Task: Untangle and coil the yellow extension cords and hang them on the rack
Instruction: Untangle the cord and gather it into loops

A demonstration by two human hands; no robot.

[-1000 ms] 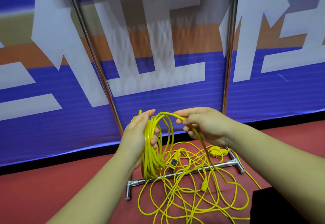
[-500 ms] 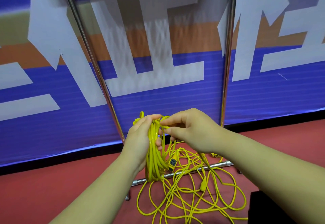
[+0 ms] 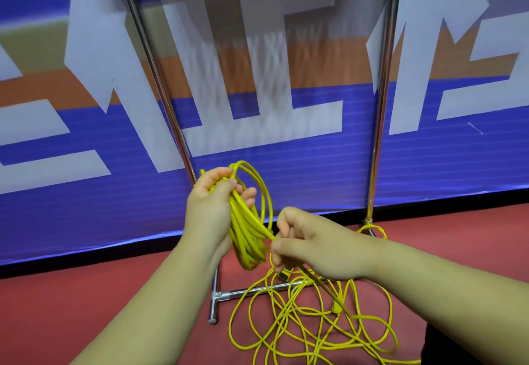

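Red floor (image 3: 86, 307) under loose tangled yellow cord loops (image 3: 337, 309) and the rack's metal foot (image 3: 213, 307).

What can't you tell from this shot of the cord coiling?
Head view:
- Rack top: cut off by the upper edge.
- Loose cord on the floor: runs off the bottom edge; tangled, count unclear.
- Connector: mostly hidden under the right hand.
- Coil loops: partly covered by the left hand.

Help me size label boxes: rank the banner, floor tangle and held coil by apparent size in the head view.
1. banner
2. floor tangle
3. coil, which looks smallest even though it is nearer the camera
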